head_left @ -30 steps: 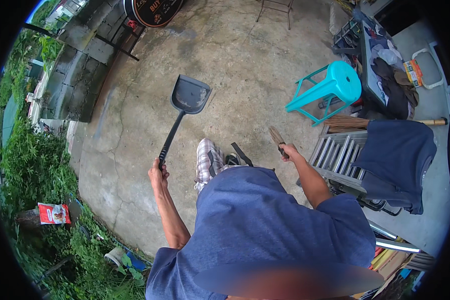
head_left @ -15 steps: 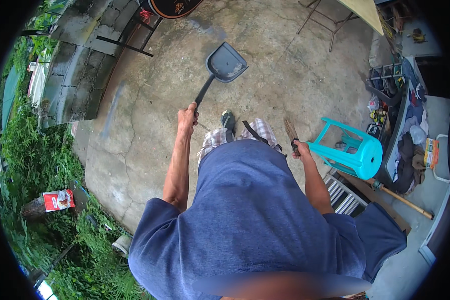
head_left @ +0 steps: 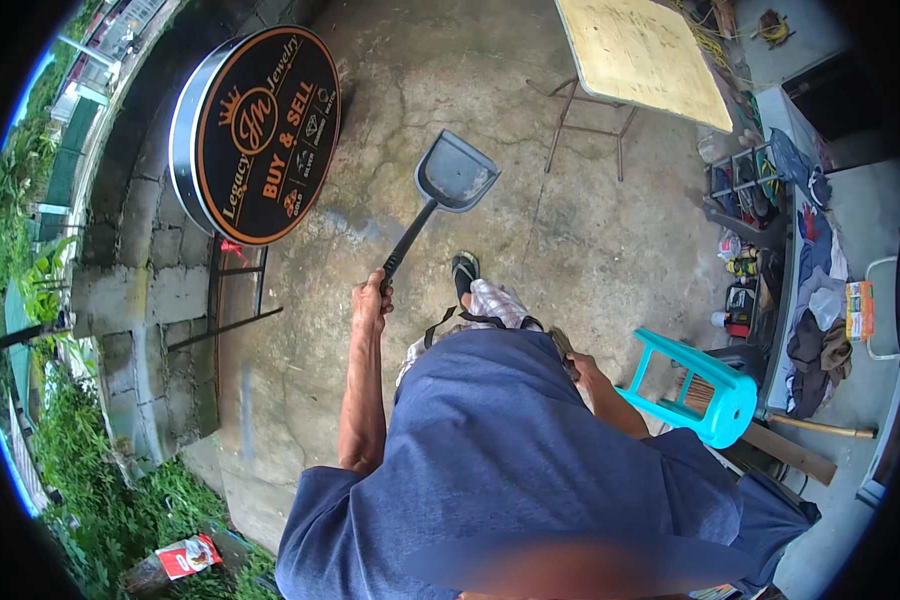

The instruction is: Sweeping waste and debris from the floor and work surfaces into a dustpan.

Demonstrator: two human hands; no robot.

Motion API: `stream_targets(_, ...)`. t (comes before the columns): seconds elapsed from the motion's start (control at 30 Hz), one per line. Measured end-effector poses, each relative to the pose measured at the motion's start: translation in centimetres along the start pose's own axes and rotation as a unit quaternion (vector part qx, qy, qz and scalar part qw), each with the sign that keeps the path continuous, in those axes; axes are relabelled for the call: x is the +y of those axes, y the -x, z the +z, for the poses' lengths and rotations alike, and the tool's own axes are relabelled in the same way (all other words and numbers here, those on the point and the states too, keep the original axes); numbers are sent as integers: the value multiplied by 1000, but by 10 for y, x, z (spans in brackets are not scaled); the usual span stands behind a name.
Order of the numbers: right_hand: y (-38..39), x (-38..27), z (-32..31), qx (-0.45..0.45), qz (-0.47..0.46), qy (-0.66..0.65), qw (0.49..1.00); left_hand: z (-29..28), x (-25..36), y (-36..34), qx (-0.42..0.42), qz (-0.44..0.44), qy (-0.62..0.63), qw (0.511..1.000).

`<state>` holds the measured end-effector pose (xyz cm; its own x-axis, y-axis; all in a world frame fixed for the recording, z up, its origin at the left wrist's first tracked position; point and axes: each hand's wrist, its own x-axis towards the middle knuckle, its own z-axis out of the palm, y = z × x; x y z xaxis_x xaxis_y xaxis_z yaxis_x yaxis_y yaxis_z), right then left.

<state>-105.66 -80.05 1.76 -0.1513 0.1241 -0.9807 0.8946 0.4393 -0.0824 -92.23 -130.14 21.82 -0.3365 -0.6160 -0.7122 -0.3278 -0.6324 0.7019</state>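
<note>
While you are looking down through the head view, your left hand (head_left: 368,300) is wrapping tightly around the grip of a dark grey dustpan (head_left: 455,172). Its handle is running up and to the right from your fist, and its scoop is lying ahead of you over the concrete floor (head_left: 370,110), with the hollow side showing; you cannot tell from this angle whether the scoop is touching the floor. Your right hand (head_left: 585,372) is sitting close by your hip, its fingers bending and partly hiding behind your blue shirt (head_left: 530,450). A brownish piece (head_left: 561,343) is peeking out just beside those fingers, but too little of it is showing to tell whether you are holding it. One foot in a dark sandal (head_left: 464,268) is pointing forward below the scoop, under your plaid shorts (head_left: 498,300), and a black strap (head_left: 438,326) is hanging at your waist.

To the right of your right hand, a teal stool (head_left: 728,410) is standing near, and a broom (head_left: 820,425) is lying behind it, its bristles showing between the stool's legs. Farther right, dark clothes (head_left: 818,345) are lying in a heap beside an orange packet (head_left: 859,310). Ahead, a pale-topped desk (head_left: 645,62) is standing on thin metal legs, well apart from the dustpan. To the left, a round black sign (head_left: 255,135) with an orange border is resting by a block wall (head_left: 140,300), and a red-and-white bag (head_left: 188,556) is lying near the greenery (head_left: 95,480).
</note>
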Motion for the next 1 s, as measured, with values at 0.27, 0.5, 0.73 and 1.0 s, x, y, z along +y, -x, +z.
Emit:
stream_targets(0.27,52,-477,171,9,-230,105,967,136,253,-243,-12,21,-33,999)
stream_targets(0.5,60,-801,295,-39,-288,28,956,261,456,-489,-28,17,-86,996)
stream_targets(0.73,102,-1049,372,-18,-248,-95,964,407,678,-702,-93,21,-179,979)
stream_targets(1.0,70,-1357,408,-18,-265,-207,942,626,912,-944,-142,48,-218,964)
